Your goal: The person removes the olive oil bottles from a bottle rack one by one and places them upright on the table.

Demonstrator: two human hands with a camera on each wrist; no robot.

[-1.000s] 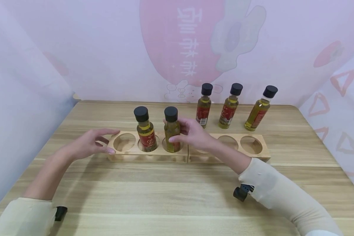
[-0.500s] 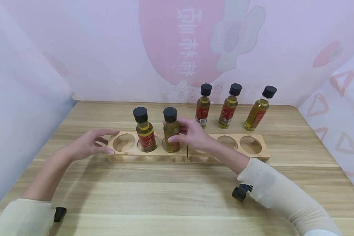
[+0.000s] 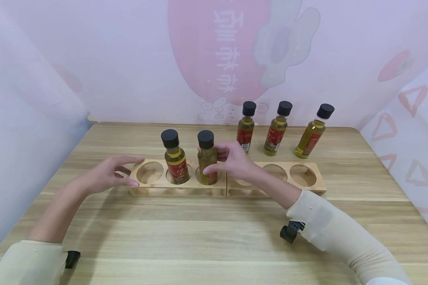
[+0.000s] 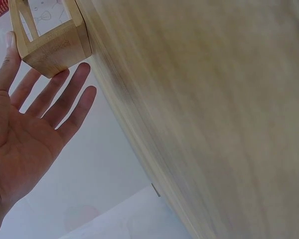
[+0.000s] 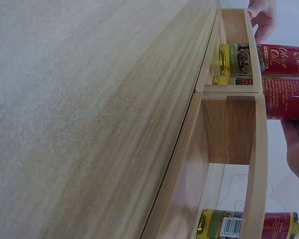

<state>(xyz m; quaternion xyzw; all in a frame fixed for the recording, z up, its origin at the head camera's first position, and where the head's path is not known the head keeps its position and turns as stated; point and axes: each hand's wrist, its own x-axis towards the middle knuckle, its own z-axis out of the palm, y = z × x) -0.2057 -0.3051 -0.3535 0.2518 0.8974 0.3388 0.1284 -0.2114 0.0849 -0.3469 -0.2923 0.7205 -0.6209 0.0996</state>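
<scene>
My right hand (image 3: 235,160) grips an olive oil bottle (image 3: 206,166) with a black cap, thumb in front and fingers behind. The bottle stands upright in the right hole of the left wooden rack (image 3: 160,191). A second olive oil bottle (image 3: 178,166) sits in the middle hole, its red label facing me. At the rack's left end is my left hand (image 3: 108,174), thumb at the front corner and index finger at the back corner. In the left wrist view, the left hand (image 4: 32,129) has its fingers spread and fairly straight against the rack's end (image 4: 60,50).
Another wooden rack (image 3: 281,193) adjoins the first on the right, partly behind my right forearm. Behind it stand three more bottles, a left one (image 3: 246,128), a middle one (image 3: 276,132) and a right one (image 3: 312,134). A printed curtain (image 3: 128,59) hangs beyond the table (image 3: 207,237).
</scene>
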